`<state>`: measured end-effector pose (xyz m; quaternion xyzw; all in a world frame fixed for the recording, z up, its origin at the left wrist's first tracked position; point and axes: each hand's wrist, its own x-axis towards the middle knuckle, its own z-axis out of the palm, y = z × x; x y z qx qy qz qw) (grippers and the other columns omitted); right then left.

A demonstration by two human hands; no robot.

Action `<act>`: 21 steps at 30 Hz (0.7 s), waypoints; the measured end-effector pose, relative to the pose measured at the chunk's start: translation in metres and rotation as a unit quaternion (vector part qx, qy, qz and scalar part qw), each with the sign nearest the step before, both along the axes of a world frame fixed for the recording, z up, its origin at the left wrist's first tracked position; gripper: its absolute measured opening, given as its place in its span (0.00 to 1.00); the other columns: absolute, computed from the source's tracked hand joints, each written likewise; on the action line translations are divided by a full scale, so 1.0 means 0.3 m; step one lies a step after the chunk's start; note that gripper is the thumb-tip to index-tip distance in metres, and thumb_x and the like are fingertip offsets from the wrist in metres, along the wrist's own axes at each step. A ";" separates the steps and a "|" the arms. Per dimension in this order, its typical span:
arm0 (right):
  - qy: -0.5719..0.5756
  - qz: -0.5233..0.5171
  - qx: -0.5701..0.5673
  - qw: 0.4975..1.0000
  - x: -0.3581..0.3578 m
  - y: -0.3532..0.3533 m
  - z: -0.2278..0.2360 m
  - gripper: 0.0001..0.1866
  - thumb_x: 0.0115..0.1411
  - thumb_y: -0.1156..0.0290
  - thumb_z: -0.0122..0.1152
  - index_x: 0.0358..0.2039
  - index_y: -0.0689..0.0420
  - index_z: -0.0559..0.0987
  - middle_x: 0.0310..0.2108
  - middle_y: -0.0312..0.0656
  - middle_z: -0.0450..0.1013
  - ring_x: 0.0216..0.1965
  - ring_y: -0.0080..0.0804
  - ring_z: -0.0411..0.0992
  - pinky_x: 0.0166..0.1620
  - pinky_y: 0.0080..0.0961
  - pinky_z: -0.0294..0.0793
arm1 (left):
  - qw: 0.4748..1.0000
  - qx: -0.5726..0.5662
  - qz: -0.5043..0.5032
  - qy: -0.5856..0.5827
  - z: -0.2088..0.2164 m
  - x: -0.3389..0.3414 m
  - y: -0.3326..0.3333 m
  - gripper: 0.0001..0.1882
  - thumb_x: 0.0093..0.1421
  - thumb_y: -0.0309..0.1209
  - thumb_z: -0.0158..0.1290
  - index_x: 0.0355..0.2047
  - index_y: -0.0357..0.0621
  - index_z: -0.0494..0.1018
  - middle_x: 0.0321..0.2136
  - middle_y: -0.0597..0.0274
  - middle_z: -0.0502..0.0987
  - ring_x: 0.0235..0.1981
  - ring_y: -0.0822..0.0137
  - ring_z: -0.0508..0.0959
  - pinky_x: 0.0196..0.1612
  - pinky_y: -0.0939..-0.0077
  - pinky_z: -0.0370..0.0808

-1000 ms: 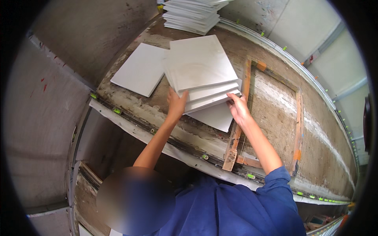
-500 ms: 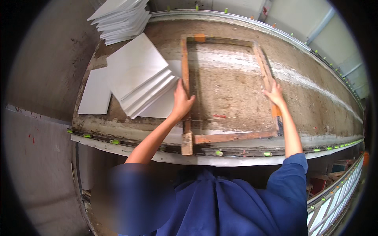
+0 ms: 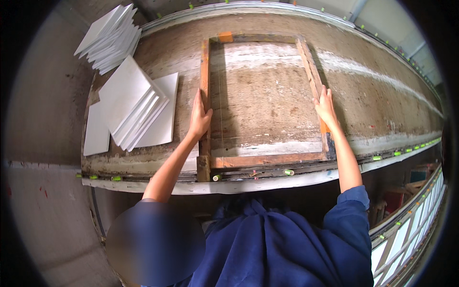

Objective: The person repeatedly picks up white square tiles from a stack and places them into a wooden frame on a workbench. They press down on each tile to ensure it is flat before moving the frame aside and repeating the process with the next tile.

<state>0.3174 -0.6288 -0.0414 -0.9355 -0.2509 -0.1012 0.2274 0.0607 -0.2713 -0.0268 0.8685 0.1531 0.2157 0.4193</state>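
A rectangular wooden frame (image 3: 267,160), worn and orange-brown with stained corners, stands on the long work table before me. Through its opening I see the stained table surface; whether mesh is stretched across it I cannot make out. My left hand (image 3: 200,117) grips the frame's left bar, thumb toward the inside and fingers along the outer side. On the right bar, my right hand (image 3: 326,107) holds on in the same way, fingers over the wood. Left of the frame lies a fanned pile of white sheets (image 3: 126,91), apart from my left hand.
A taller stack of white sheets (image 3: 107,38) sits at the table's far left corner. Green clips (image 3: 289,172) line the rail along the near edge of the table (image 3: 382,105). A rack with pale panels (image 3: 406,229) stands at the lower right.
Both hands have shifted the frame to the right along the table, opening a gap between it and the white sheets. My view has shifted too.
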 end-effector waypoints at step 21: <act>0.044 -0.025 -0.122 0.991 -0.072 -0.007 0.085 0.34 0.60 0.68 0.50 0.61 0.68 0.47 0.50 0.59 0.56 0.51 0.56 0.60 0.51 0.43 0.67 | 0.987 0.128 0.030 0.096 0.082 0.006 -0.120 0.38 0.51 0.20 0.49 0.62 0.41 0.45 0.58 0.34 0.51 0.60 0.40 0.52 0.62 0.59 0.53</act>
